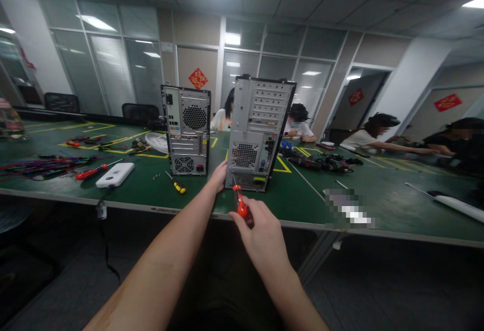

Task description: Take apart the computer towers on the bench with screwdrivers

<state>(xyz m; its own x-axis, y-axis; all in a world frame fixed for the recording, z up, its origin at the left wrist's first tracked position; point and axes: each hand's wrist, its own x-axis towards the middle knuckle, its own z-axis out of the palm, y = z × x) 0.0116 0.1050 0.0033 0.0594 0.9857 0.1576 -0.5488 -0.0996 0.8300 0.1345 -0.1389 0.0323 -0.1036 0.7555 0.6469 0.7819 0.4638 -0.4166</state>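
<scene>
A tall grey computer tower (242, 119) stands upright on the green table with its back panel towards me. My right hand (260, 225) is closed round the handle of a red screwdriver (239, 201), whose tip meets the lower left part of that panel. Against the tower's left side lies my left hand (218, 177), its fingers mostly hidden by the case. A second, smaller computer tower (189, 142) stands just to the left, also back outwards. Between it and the table's front edge lies a yellow and black screwdriver (177, 185).
Left on the green table (139, 192) are a white power bank (115, 175), another red screwdriver (92, 172), small screws, bundled wires (45, 167) and a white basket (156, 142). Dark cables (325, 162) lie right of the towers. Several people sit across the table.
</scene>
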